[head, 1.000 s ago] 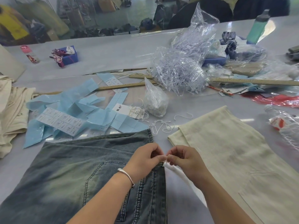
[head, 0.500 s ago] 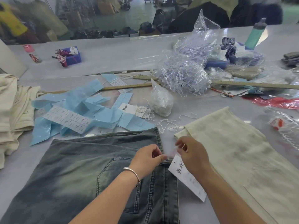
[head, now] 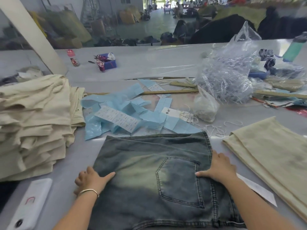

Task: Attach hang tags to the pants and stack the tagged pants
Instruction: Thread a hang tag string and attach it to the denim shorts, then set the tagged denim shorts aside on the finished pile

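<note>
Head view: folded denim pants lie centre on the tabletop. Left hand and right hand grasp opposite edges, probably to carry them. White hang tag trails at right; cream stack waits left.

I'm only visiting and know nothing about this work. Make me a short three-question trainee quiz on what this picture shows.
1. True or false: both hands grip the denim pants at their side edges.
2. Which side of the denim pants is the tall stack of cream pants on? A) the person's left B) the person's right
3. Fill in: the white hang tag pokes out beside the ___ forearm.

Key: 1. True: left hand, right hand. 2. A. 3. right.
</note>
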### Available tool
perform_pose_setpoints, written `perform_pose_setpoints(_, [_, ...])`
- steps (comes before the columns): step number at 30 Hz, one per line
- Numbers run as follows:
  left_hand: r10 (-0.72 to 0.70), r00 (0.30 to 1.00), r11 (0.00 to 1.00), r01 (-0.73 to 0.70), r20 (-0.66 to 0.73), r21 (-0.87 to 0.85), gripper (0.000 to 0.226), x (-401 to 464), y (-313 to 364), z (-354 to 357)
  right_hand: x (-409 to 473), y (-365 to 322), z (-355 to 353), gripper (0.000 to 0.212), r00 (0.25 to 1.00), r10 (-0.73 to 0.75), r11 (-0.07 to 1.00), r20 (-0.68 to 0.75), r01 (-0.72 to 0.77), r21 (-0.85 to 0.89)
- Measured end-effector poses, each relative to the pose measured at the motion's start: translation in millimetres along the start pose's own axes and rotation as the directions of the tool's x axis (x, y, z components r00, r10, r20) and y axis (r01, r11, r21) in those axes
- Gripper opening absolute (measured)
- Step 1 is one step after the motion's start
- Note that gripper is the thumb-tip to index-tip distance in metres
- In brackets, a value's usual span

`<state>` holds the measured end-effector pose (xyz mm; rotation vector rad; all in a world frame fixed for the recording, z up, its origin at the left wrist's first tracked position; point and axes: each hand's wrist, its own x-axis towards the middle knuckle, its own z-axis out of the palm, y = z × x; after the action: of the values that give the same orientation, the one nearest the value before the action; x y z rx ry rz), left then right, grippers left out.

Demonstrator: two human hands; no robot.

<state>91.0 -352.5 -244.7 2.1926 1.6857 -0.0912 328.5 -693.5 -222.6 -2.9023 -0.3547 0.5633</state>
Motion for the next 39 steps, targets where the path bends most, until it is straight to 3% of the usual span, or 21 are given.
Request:
perform_pose_setpoints(3, [0.1, 0.994, 0.991, -0.104, -0.047, -0.08, 0.09, -2.7, -9.7, 12.1, 2.9, -9.1, 1.6, 0.1, 0.997, 0.022, 0.992, 0.071, -0.031, 0.122])
perform_pose_setpoints(7, [0.253, 0.966, 0.918, -0.223, 0.05, -0.328, 0.052, -15.0, -3.6, 18.5, -10.2, -26.4, 4.4, 0.055, 0.992, 0.002, 0.94, 0.124, -0.044, 0.34])
perform_pose_setpoints(9, [0.355, 0.935, 0.849, -0.315, 0.016, -0.425, 0.029, -26.0, -0.4, 15.0, -24.9, -28.3, 0.7, 0.043, 0.993, -0.016, 0.91, 0.116, -0.034, 0.413])
perform_pose_setpoints(10, [0.4, 0.917, 0.807, -0.353, -0.002, -0.474, 0.019, -33.0, 3.0, 10.5, -34.4, -25.9, -4.7, 0.04, 0.995, -0.024, 0.882, 0.1, -0.026, 0.47])
perform_pose_setpoints(13, [0.5, 0.865, 0.705, -0.432, -0.038, -0.562, 0.023, -51.6, 24.1, -1.9, -66.8, -4.6, -30.9, 0.04, 0.999, -0.034, 0.797, 0.013, 0.019, 0.603])
perform_pose_setpoints(18, [0.699, 0.709, 0.49, -0.571, -0.095, -0.658, 0.023, -101.5, 90.2, -7.3, -133.0, 59.8, -87.8, 0.034, 0.972, 0.052, 0.775, -0.23, 0.106, 0.622])
perform_pose_setpoints(24, [0.818, 0.518, 0.2, -0.666, -0.252, -0.719, 0.016, -198.9, 225.1, -14.0, -199.6, 173.2, -140.5, 0.049, 0.821, 0.374, 0.679, -0.43, 0.073, 0.73])
perform_pose_setpoints(29, [0.892, 0.372, 0.101, -0.718, -0.257, -0.689, 0.017, -260.0, 353.6, -2.2, -219.2, 265.8, -165.5, 0.041, 0.669, 0.573, 0.578, -0.473, 0.079, 0.812])
perform_pose_setpoints(33, [0.936, 0.247, 0.069, -0.826, -0.249, -0.56, 0.026, -281.0, 438.0, 26.2, -187.2, 317.6, -166.3, 0.034, 0.656, 0.631, 0.513, -0.415, 0.049, 0.857])
perform_pose_setpoints(35, [0.947, 0.194, 0.093, -0.93, -0.258, -0.356, 0.035, -281.4, 462.7, 53.1, -162.1, 339.2, -156.4, 0.043, 0.609, 0.673, 0.663, -0.42, -0.244, 0.708])
perform_pose_setpoints(37, [0.967, 0.19, 0.166, -0.975, -0.168, -0.145, 0.047, -283.1, 470.3, 86.6, -140.2, 353.2, -139.6, 0.059, 0.61, 0.631, 0.771, -0.479, -0.561, 0.302])
perform_pose_setpoints(39, [0.991, 0.102, 0.104, -0.994, 0.086, -0.021, 0.052, -287.2, 458.4, 125.1, -125.7, 355.3, -118.5, 0.068, 0.726, 0.542, 0.826, -0.424, -0.553, 0.109])
